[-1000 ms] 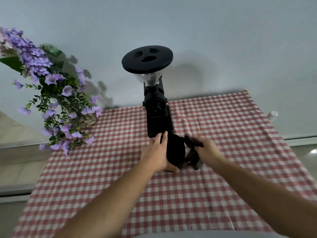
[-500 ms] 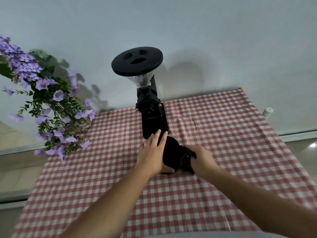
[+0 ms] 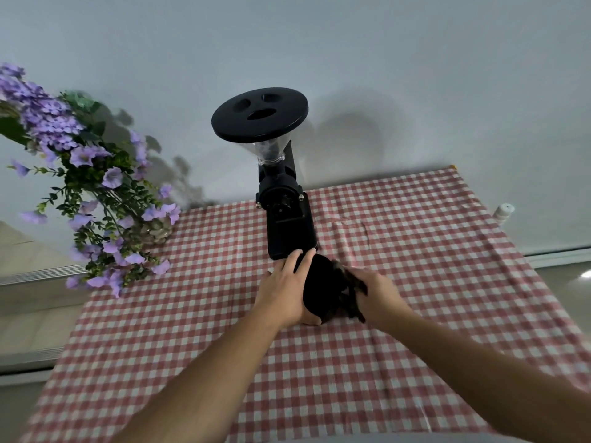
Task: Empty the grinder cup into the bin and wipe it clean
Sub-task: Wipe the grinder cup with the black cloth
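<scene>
A black grinder cup lies tilted on the checked tablecloth, just in front of the black coffee grinder. My left hand wraps around the cup's left side and grips it. My right hand presses a dark cloth against the cup's right side, where the opening seems to face. The cloth is blurred and partly hidden by my fingers. The inside of the cup is not visible.
A vase of purple flowers stands at the table's back left corner. A small white bottle sits beyond the right edge. The wall rises directly behind the grinder. No bin is in view.
My right hand with the cloth has shifted against the cup's right side, from lower right toward the opening. The left hand keeps its grip on the cup. The camera view has drifted slightly.
</scene>
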`<action>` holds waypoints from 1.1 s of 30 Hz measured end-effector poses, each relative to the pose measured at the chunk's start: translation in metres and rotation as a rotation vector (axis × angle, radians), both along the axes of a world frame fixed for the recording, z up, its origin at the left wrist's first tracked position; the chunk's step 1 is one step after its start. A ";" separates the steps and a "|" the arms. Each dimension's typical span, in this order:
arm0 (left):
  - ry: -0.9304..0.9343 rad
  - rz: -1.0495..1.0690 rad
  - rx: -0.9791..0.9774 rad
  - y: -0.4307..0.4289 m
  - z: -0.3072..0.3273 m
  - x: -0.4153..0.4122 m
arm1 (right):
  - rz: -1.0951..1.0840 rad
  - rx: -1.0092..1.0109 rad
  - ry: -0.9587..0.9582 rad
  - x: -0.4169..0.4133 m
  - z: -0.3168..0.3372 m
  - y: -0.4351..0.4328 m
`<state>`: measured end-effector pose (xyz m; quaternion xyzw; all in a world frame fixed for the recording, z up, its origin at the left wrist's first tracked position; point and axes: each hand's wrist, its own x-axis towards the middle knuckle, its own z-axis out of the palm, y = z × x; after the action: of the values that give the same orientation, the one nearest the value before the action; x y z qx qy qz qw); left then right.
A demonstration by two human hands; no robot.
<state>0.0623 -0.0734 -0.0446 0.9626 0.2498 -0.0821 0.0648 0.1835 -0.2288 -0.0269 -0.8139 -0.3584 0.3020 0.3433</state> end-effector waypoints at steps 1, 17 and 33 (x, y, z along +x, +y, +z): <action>-0.002 -0.002 -0.001 0.000 0.000 -0.001 | 0.011 -0.056 0.027 0.003 0.000 -0.003; 0.026 0.066 -0.028 -0.008 0.006 0.000 | -0.090 -0.132 0.048 0.038 0.008 0.006; 0.073 -0.056 -0.122 0.003 0.011 0.014 | -0.181 0.047 0.175 0.042 0.004 0.015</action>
<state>0.0763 -0.0699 -0.0338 0.9598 0.2197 -0.1342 0.1118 0.2254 -0.2133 -0.0229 -0.8052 -0.2590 0.3312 0.4183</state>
